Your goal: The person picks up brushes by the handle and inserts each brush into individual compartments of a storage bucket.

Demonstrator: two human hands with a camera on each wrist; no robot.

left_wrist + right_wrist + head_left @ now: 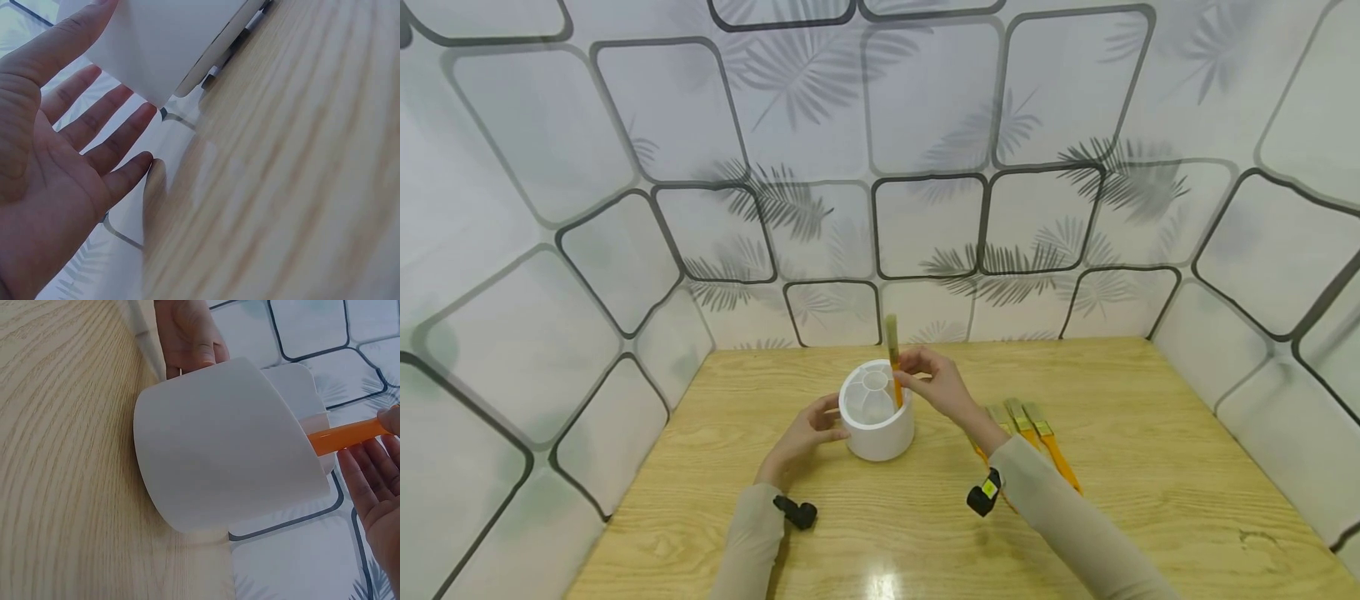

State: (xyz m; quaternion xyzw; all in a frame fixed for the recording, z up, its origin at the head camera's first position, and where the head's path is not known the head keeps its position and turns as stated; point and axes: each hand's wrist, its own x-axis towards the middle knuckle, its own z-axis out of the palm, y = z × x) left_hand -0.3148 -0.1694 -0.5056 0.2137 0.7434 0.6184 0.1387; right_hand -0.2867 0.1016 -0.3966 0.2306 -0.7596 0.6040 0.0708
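A round white organizer (878,437) with inner dividers and a central tube stands on the table. My right hand (936,383) pinches a paintbrush (892,333) by its orange handle, bristles up. The lower end of that handle is inside the organizer near its right wall, and the right wrist view shows the orange handle (344,435) entering past the rim. At the organizer's left side is my left hand (805,433), its thumb toward the front and its fingers toward the back. In the left wrist view those fingers (119,147) are spread and nearly straight, fingertips right at the white wall.
Several more paintbrushes (1054,450) with orange handles lie on the wooden table (1150,467) at the right, partly under my right forearm. A patterned white curtain (925,225) stands behind and along both sides of the table. Each wrist wears a small black camera (982,497).
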